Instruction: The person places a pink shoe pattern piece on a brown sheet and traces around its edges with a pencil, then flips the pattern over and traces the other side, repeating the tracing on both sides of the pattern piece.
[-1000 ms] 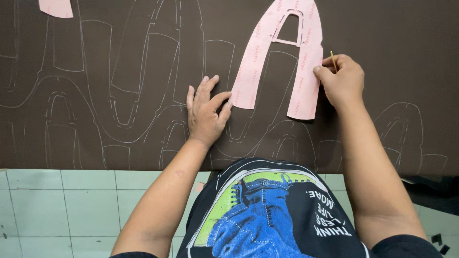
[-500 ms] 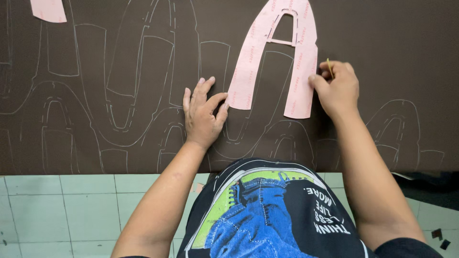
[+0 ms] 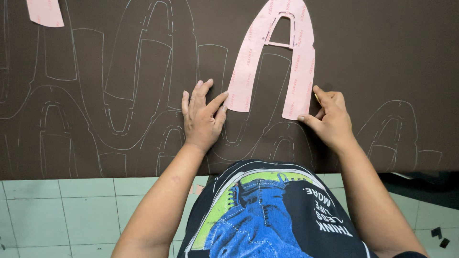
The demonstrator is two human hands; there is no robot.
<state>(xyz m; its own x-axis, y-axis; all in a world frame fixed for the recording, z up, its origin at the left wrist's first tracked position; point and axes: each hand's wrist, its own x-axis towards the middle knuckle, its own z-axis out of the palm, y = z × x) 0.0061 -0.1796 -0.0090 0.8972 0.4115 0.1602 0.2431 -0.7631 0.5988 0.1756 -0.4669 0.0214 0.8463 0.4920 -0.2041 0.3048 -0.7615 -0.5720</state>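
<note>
A second pink piece [image 3: 44, 12] lies at the far left edge of the dark brown sheet [image 3: 382, 52], which is covered in chalked outlines. The left hand [image 3: 202, 117] rests flat and released, fingertips pinning the left leg of the pink arch-shaped paper pattern [image 3: 279, 62]. The pattern looks thin, light and floppy — likely to skid or curl, so best held by pressing down on both legs. The right hand [image 3: 330, 119] is at the right leg's end, grip pinched on something slim — what it is, I cannot tell.
</note>
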